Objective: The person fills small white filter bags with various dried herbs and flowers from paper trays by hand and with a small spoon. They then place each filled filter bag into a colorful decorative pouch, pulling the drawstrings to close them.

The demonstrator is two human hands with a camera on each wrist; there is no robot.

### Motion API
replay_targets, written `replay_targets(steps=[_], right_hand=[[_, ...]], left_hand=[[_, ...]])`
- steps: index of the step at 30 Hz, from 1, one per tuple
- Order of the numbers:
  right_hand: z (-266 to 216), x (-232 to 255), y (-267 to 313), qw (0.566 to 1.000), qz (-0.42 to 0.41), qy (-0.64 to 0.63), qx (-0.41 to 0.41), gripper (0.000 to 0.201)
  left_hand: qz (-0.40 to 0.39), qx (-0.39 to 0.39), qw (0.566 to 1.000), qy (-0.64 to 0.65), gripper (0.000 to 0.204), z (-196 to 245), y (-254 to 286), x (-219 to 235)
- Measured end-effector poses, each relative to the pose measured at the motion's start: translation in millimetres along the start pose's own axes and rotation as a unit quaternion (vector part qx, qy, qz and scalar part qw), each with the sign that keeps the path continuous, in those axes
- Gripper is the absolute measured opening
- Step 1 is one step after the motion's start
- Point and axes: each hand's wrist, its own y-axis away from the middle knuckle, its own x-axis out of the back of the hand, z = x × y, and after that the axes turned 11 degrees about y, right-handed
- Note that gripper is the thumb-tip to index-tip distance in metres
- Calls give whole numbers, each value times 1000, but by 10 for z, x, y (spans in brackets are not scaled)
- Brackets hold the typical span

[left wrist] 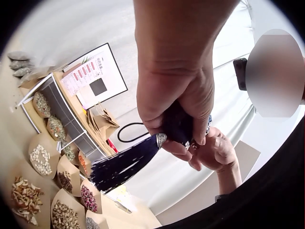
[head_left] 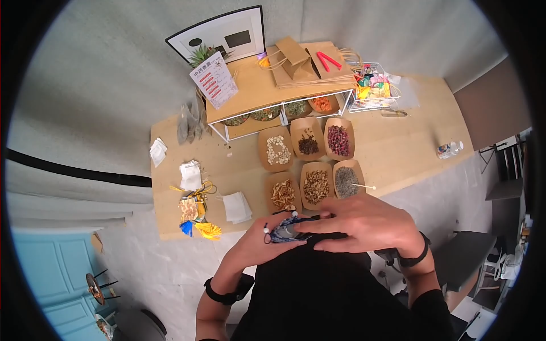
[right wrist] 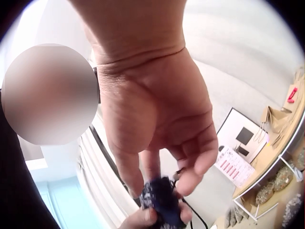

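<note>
In the head view my left hand (head_left: pixel 250 243) grips a small dark blue patterned drawstring pouch (head_left: pixel 277 235), its mouth facing up and something grey inside. White beads sit on its cord. My right hand (head_left: pixel 372 224) reaches over from the right, its extended index finger at the pouch's mouth. From the left wrist, a navy tassel (left wrist: pixel 126 164) with a silver cap hangs beside the fingers of my left hand (left wrist: pixel 178 102). The right wrist view has the pouch (right wrist: pixel 164 205) below the spread thumb and fingers of my right hand (right wrist: pixel 159 124).
Paper trays of dried herbs, including rosebuds (head_left: pixel 338 141) and white slices (head_left: pixel 278 150), stand ahead on the table (head_left: pixel 409 148). Left of them are white bags (head_left: pixel 236 207) and tasselled sachets (head_left: pixel 193 210). Behind, a shelf (head_left: pixel 256 91) bears kraft bags (head_left: pixel 293 59); a wire basket (head_left: pixel 372 91) stands right.
</note>
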Motion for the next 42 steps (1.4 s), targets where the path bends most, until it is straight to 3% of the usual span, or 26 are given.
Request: replay_targets(steps=[6,14,16,17,18,19,20,22,23,25,27,29,31,32,34,35,40,42], right_hand=[[52,-146,-6,1000,-7,27,4,37],[250,80,186,1000,-12,-1,-10,33],[297,111,223,999,-28,-19,-18,34],[330,87,242,992,80,-76,-53,32],[369,54,257,970,186,-132,-87,31],[400,7,260,966,170,-156,-115,28],[439,-22,255,966,169,-158,-113,28],[517,-68,249,979,84,-172,-65,26],[540,-95,256,976,96,-184,-64,25],[622,-136,288,976,101,-188,-50,23],[676,-159,325,975,107,-192,-36,21],[711,-187,371,947,134,-279,-85,18],[826,-260,416,947,142,-279,-73,16],[878,-291,433,948,153,-273,-65,15],[913,-325,461,947,157,-273,-69,15],[932,-335,470,946,165,-269,-75,16],[1088,-349,620,951,181,-239,-70,21],[1134,-331,692,955,164,-232,-81,22]], left_hand=[[-16,7,1000,25,44,8,-79,-59],[-8,34,999,8,45,65,-204,-155],[21,26,997,75,39,40,-201,-188],[23,25,997,75,39,55,-227,-205],[9,10,987,159,35,80,-256,-227],[-5,-4,970,242,31,95,-277,-252],[-2,-3,970,242,31,90,-304,-272],[39,-84,993,75,25,56,-373,-320],[44,-82,993,75,25,44,-388,-360],[131,-7,978,161,25,10,-388,-441],[146,-14,979,144,24,-43,-413,-519],[163,-20,978,127,24,-152,-462,-580],[191,-97,940,266,29,-225,-537,-631],[195,-97,939,266,29,-228,-576,-668],[223,-152,899,346,37,-74,-717,-767],[277,-152,890,328,40,-99,-759,-797],[375,-223,838,328,36,-70,-870,-647],[449,-249,762,394,36,27,-930,-564]])
